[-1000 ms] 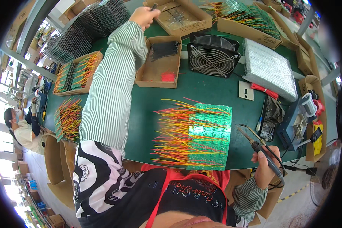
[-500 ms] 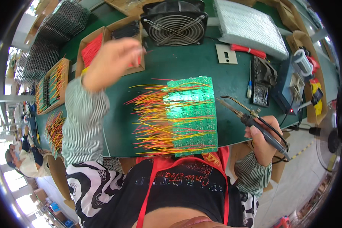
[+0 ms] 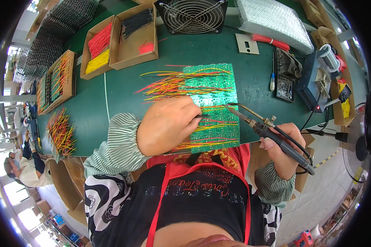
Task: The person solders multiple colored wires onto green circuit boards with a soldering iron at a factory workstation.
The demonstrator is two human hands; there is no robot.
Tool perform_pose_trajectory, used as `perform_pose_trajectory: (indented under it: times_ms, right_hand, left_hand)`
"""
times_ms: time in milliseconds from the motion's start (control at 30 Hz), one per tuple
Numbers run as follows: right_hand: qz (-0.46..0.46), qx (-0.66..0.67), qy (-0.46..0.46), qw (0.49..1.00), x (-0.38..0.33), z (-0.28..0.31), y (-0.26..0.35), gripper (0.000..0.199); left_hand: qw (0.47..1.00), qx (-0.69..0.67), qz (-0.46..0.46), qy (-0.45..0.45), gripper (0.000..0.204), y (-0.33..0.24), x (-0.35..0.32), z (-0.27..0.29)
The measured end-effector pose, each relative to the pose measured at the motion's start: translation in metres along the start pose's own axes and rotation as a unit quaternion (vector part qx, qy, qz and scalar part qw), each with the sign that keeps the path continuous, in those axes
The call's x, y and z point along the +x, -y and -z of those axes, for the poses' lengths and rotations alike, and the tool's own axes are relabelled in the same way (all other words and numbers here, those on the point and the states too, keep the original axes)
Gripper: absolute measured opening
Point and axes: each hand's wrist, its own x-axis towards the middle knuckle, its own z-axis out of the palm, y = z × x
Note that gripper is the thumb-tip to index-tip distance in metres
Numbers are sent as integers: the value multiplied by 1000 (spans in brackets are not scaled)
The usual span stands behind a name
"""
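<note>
A panel of green circuit boards [image 3: 222, 95] lies on the bench in front of me, with red, yellow and black wires [image 3: 163, 84] fanning out over its left side. My left hand [image 3: 167, 126] is closed above those wires, its fingertips pinching what look like black wires [image 3: 202, 116], their dark ends showing over the panel. In my right hand [image 3: 283, 151] is a soldering iron [image 3: 277, 142] with a thin curved solder-feed tube [image 3: 251, 111] fixed along it. The iron's tip reaches the panel's right edge, close to a yellow and red wire.
Cardboard boxes of red, yellow and black wires [image 3: 138, 22] stand at the far left. A fan [image 3: 193, 18] sits at the back. On the right are a black parts tray [image 3: 285, 80] and a blue soldering station [image 3: 311, 90]. More wired boards [image 3: 61, 133] lie left.
My left hand has come down and right from near the wire boxes onto the panel, now pinching wires. The iron's tip has moved left to the panel's edge.
</note>
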Motion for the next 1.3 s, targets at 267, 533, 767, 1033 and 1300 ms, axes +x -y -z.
perform_pose_trajectory:
  times_ms: [267,533,767,1033,1300]
  right_hand:
    - [-1,-6,7,1000,-3,-4,1,22]
    - [-13,50,49,998,1,-17,3,19]
    - [-9,36,81,996,8,-31,4,18]
    - [-38,56,86,994,14,-40,4,16]
    - [-13,16,98,995,18,-41,2,17]
  left_hand:
    - [997,79,21,-14,12,3,-4,-11]
    - [993,-51,106,3,19,22,-10,-1]
    - [988,-102,117,21,20,27,-9,-2]
    - [987,-117,107,30,19,29,-6,0]
    - [990,-101,95,40,18,31,-5,1]
